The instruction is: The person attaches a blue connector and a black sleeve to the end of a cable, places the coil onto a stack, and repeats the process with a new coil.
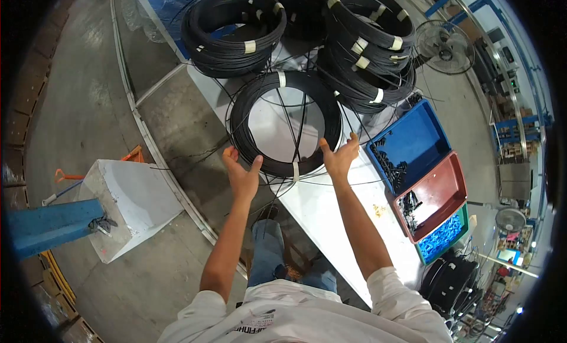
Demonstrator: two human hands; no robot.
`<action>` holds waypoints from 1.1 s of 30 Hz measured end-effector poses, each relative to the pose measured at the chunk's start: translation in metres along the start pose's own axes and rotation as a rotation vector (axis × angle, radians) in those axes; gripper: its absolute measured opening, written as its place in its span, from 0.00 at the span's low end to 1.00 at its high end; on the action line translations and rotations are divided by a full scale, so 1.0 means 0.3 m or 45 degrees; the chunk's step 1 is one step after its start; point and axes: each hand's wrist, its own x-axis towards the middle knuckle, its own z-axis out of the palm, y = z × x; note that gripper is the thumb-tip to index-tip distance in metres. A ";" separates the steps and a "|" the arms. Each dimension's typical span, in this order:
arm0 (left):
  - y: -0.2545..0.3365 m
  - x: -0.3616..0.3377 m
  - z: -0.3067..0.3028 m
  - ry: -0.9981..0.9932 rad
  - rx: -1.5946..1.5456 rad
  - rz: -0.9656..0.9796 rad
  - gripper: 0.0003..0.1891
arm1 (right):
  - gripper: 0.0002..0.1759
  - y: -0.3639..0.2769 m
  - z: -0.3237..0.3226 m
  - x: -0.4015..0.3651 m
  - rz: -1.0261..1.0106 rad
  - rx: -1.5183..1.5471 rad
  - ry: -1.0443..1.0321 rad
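A coil of black cable [238, 119], bound with pale tape, lies on the white table in front of me. My left hand [242, 176] is at its lower left edge, with the thumb over the ring and the fingers apart outside it. At the lower right edge is my right hand [341, 158], its thumb near the ring and its fingers spread outward. Both hands look open; whether they touch the coil is hard to tell. Loose black strands cross the ring's centre and stick out around it.
Taped cable coils are stacked at the back left [233, 47] and back right [366, 47]. On the white table [322, 210] at right stand a blue bin [422, 133], a red bin [446, 186] and a green bin [465, 219] of small parts. A white box [139, 195] stands left.
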 end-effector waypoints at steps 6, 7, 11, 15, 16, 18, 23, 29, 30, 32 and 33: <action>-0.022 0.139 0.165 0.184 -0.104 0.156 0.52 | 0.68 0.038 0.115 0.099 0.215 0.256 -0.245; 0.003 0.137 0.157 0.178 -0.122 0.104 0.50 | 0.66 0.035 0.123 0.094 0.136 0.217 -0.189; -0.018 0.124 0.142 0.183 -0.205 0.067 0.48 | 0.62 -0.036 0.037 0.071 0.262 0.338 -0.226; -0.071 0.005 0.089 0.201 -0.296 0.098 0.48 | 0.60 -0.014 -0.044 -0.018 0.194 0.395 -0.196; -0.079 -0.032 0.073 0.183 -0.316 0.108 0.48 | 0.59 -0.011 -0.075 -0.054 0.102 0.428 -0.168; -0.064 -0.123 0.035 0.170 -0.275 0.068 0.48 | 0.58 0.004 -0.139 -0.138 0.114 0.390 -0.114; -0.007 -0.309 -0.015 0.091 -0.211 -0.090 0.47 | 0.58 0.104 -0.265 -0.325 0.110 0.362 -0.091; -0.030 -0.529 -0.043 -0.042 -0.202 -0.116 0.47 | 0.57 0.185 -0.463 -0.476 0.325 0.367 -0.187; -0.052 -0.572 -0.044 -0.050 -0.097 -0.033 0.46 | 0.57 0.214 -0.494 -0.500 0.349 0.369 -0.171; -0.065 -0.655 -0.045 -0.079 0.024 0.061 0.46 | 0.57 0.277 -0.552 -0.564 0.394 0.371 -0.168; -0.057 -0.702 -0.041 -0.119 0.029 0.032 0.45 | 0.57 0.307 -0.581 -0.597 0.436 0.373 -0.155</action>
